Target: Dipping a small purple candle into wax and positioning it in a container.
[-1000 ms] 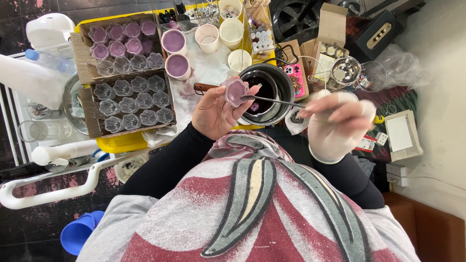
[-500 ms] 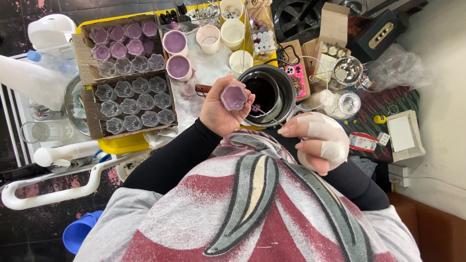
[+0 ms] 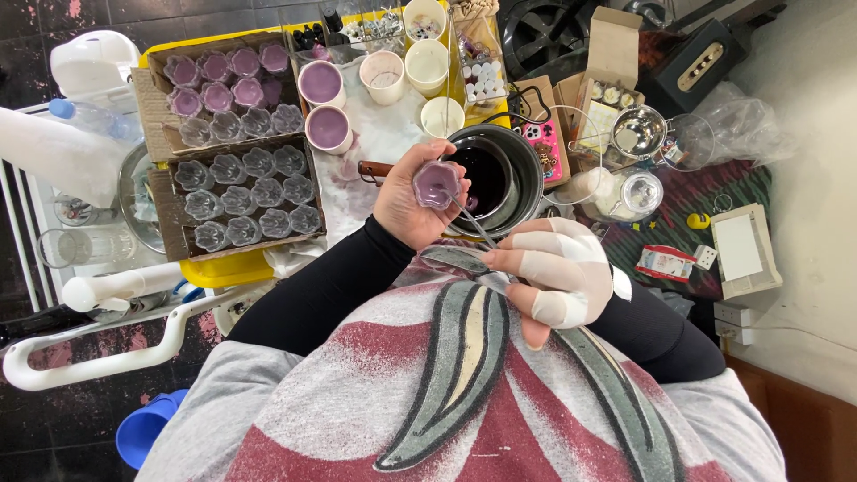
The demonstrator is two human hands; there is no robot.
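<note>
From the head view I see my left hand (image 3: 406, 201) closed around a small flower-shaped cup (image 3: 436, 185) filled with pale purple wax, held just over the rim of the dark pot (image 3: 527, 174), which holds dark liquid. My bandaged right hand (image 3: 553, 272) pinches a thin metal stick (image 3: 471, 223) between fingertips, its tip touching the cup. To the left, cardboard trays (image 3: 165, 201) hold more moulds, some purple-filled, most clear, and two round cups (image 3: 321, 85) of purple wax sit beside them.
</note>
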